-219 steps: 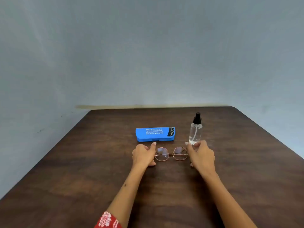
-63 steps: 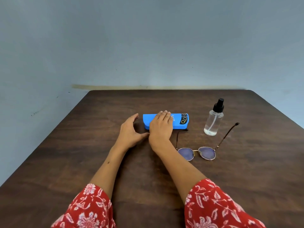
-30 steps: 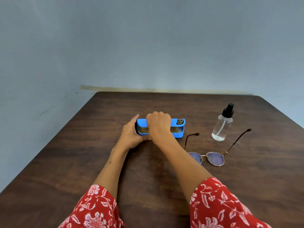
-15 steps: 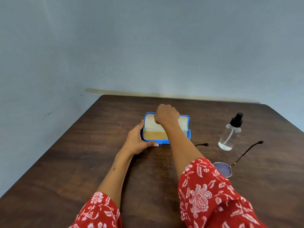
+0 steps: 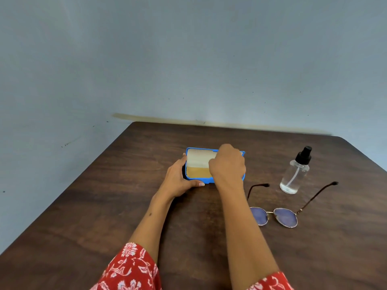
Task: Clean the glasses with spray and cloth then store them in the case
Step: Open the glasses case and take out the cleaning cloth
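Note:
The blue glasses case (image 5: 207, 181) lies open at the table's middle, showing a pale lining in the lid and a tan one in the base. My left hand (image 5: 179, 181) grips its left end, thumb along the front edge. My right hand (image 5: 228, 166) is over the case's right half with its fingers curled down inside; what they touch is hidden. No cloth is visible. The round, thin-framed glasses (image 5: 274, 216) lie to the right with temples unfolded, lenses toward me. The clear spray bottle (image 5: 294, 174) with a black pump stands upright behind them.
The dark wooden table (image 5: 104, 216) meets a blue-grey wall (image 5: 188, 59) at its far edge. Its left edge runs diagonally and its far right corner is rounded. My red floral sleeves (image 5: 129, 268) are at the bottom.
The case went from closed to fully open, the lid swung back. My right hand dropped from the lid's top edge to the inside of the case. My left hand stayed on the left end.

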